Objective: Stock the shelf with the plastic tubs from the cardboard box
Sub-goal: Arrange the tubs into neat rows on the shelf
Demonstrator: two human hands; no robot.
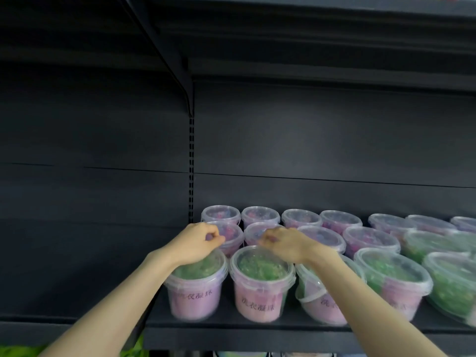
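Plastic second-row tubs [233, 234] at twelve o'clock of left hand [199, 243] and right hand [286, 244], equally near, fingers [215, 238] curled over lids, grip unclear.

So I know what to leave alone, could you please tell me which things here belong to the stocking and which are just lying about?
Job in hand: plastic tubs, shelf, left hand, right hand.
Just lying about: green items below the shelf, upper shelf.
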